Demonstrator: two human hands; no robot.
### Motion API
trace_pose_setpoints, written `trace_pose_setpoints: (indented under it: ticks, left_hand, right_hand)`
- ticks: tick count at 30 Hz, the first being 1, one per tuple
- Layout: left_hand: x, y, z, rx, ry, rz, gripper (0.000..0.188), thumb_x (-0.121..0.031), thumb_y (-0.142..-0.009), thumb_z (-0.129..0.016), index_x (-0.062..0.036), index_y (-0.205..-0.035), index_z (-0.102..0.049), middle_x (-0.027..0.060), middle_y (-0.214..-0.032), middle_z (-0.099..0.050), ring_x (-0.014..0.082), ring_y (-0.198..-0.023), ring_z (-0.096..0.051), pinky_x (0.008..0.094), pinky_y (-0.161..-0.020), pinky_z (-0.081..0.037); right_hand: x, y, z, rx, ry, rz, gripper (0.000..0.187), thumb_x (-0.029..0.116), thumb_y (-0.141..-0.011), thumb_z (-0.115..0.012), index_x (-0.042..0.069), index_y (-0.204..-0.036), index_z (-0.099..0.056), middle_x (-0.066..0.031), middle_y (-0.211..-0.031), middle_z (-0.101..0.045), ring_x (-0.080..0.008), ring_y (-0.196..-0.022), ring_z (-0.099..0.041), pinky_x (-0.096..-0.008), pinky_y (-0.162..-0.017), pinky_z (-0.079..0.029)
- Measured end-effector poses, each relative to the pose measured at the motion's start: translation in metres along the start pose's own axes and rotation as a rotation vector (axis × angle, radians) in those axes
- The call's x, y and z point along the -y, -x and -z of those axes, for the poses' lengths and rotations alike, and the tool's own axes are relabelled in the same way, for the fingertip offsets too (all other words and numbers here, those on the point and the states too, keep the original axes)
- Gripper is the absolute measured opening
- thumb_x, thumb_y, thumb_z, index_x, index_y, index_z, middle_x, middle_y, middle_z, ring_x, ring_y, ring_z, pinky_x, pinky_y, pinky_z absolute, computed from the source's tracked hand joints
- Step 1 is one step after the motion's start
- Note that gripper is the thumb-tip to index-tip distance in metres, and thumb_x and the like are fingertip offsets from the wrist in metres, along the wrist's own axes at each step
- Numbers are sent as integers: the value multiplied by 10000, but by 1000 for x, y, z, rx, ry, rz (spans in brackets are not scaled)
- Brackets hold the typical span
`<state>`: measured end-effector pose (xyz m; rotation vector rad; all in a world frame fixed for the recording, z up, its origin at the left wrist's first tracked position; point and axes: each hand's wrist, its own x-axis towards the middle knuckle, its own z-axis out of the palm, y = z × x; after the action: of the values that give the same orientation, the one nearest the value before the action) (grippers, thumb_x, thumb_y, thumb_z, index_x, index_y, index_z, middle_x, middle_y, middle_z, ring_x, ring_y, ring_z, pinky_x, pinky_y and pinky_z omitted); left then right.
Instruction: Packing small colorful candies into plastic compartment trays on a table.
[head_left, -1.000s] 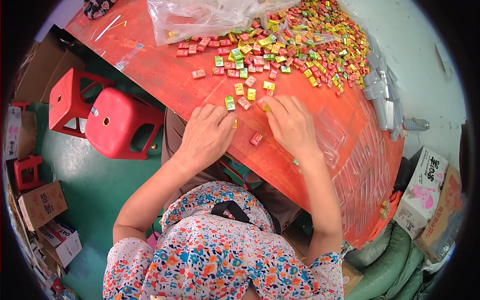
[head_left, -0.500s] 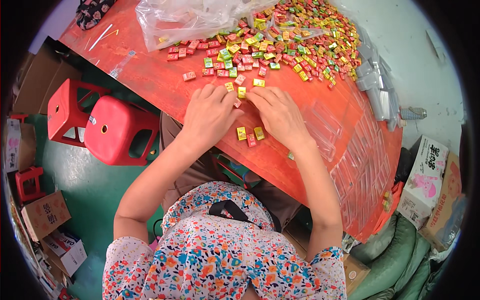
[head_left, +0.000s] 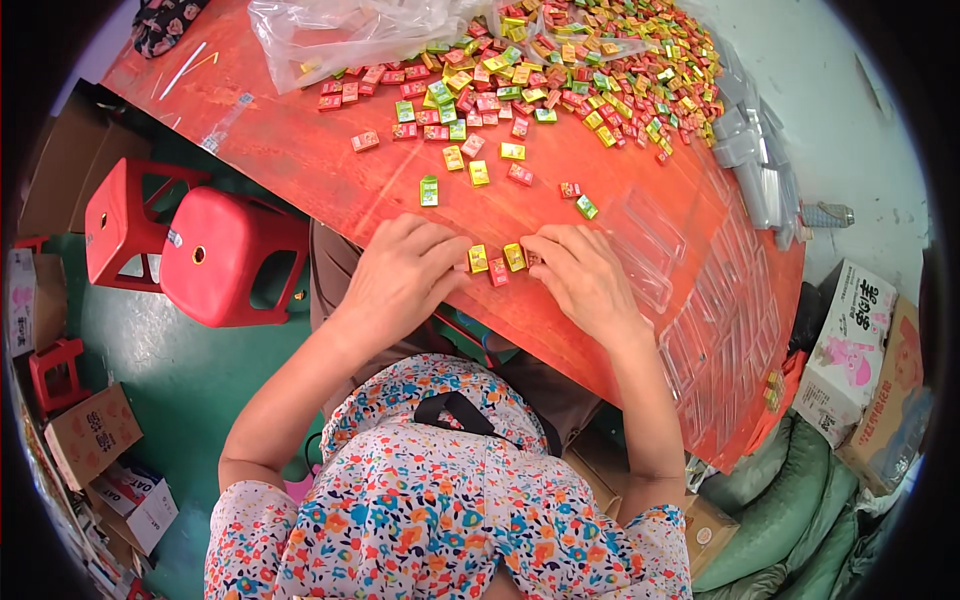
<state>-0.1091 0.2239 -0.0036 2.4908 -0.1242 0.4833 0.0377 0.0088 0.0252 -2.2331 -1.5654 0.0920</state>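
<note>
Near the table's front edge, a yellow mini box (head_left: 478, 258), a red mini box (head_left: 499, 272) and another yellow mini box (head_left: 514, 257) lie in a short row between my hands. My left hand (head_left: 400, 278) is at the row's left end, fingers bent and closed; what they hold is mostly hidden. At the other end, my right hand (head_left: 588, 278) has its fingertips closed on a small reddish box (head_left: 534, 260), partly covered by the fingers. A green mini box (head_left: 429, 191) sits beyond my left hand. Another green one (head_left: 587, 207) lies past my right hand beside a red one (head_left: 570, 190).
A large heap of mini boxes (head_left: 620, 80) spreads over the table's far side, with a clear plastic bag (head_left: 350, 40) beside it. Clear plastic cases (head_left: 720, 330) cover the right side, with stacked clear containers (head_left: 755, 175) at the edge. Red stools (head_left: 225, 255) stand at left.
Both hands have drawn back toward me, from the loose boxes near the heap to the front row. A reddish box is now at my right fingertips. More loose boxes show where the hands were.
</note>
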Motion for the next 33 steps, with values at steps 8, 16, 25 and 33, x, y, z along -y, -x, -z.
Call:
trace_pose_setpoints:
  ticks: [8,16,25,33]
  left_hand:
    - [-23,-3,-25,-46,-142,36,651,-307,-718,-799,-32,-1268,-583,79,-1116,-567,265,-946,-559,388,-802,-473]
    - [-12,-5,-21,-58,-134,-45,344,-190,-781,-750,-49,-1083,-664,70,-1069,-623,257,-922,-574,374,-808,-504]
    - [-19,-18,-6,-112,-182,-18,413,-240,-804,-744,-82,-1168,-630,50,-1045,-628,254,-910,-579,373,-807,-488]
    - [3,-129,-76,-142,-211,-237,208,-180,-811,-643,-99,-1001,-636,42,-905,-624,247,-931,-600,388,-775,-481]
  right_hand:
    - [12,-4,-4,44,-181,-101,445,110,-804,-751,48,-1216,-595,-121,-1076,-561,-335,-952,-635,-433,-777,-536]
    - [23,-1,-18,-20,-126,-143,361,145,-820,-742,49,-1129,-581,-128,-1024,-552,-362,-874,-653,-467,-694,-550]
    - [-2,-5,5,-184,78,-162,419,266,-838,-749,57,-1183,-635,-124,-1134,-647,-343,-999,-633,-453,-840,-513]
    - [-36,-17,9,-86,540,-172,237,126,-815,-700,75,-1045,-673,-55,-915,-665,-239,-909,-603,-395,-778,-434]
